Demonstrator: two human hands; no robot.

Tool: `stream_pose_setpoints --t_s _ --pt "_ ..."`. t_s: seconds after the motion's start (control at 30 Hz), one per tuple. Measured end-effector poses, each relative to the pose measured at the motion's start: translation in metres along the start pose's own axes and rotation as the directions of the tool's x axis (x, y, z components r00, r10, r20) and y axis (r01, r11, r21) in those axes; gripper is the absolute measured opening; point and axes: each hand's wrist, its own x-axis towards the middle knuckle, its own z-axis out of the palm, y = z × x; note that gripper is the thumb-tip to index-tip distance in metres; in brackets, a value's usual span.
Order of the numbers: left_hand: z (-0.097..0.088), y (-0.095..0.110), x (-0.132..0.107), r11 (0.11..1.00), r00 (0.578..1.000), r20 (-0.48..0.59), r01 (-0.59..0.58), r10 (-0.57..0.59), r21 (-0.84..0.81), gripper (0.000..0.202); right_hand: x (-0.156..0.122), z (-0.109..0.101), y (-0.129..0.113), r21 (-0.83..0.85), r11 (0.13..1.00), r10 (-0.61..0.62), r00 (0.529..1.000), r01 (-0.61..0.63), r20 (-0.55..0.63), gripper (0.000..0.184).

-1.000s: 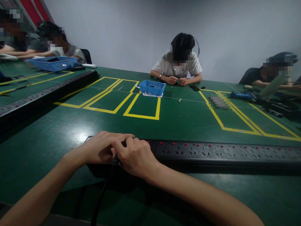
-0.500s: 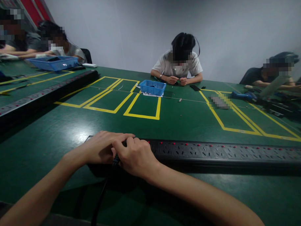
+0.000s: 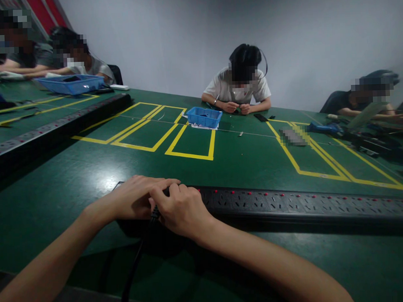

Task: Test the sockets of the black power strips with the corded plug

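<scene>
One long black power strip [image 3: 289,205] lies on the green desk [image 3: 73,173], its long axis running left to right. At its left end, the right hand [image 3: 183,209] has its fingers [image 3: 159,194] curled around a black power cord [image 3: 139,254] trailing toward the wearer; the left hand [image 3: 139,197] lies alongside, its grip hidden

My left hand [image 3: 137,198] and right hand [image 3: 186,209] hide part of the power strip [image 3: 289,206] and the top of the cable [image 3: 135,261]; the picture's edges crop both.

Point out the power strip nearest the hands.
The near strip, its left end under the left hand and right hand; the other strip lies far left, apart from both.
</scene>
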Motion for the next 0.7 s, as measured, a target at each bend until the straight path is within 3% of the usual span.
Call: stream_pose_setpoints --t_s 0.7 --pt "-0.0021 0.0019 -0.0008 1.000 0.999 0.023 0.025 -0.025 -0.017 0.069 -0.0002 0.0001 -0.0001 -0.004 1.000 -0.004 1.000 0.004 0.000 0.026"
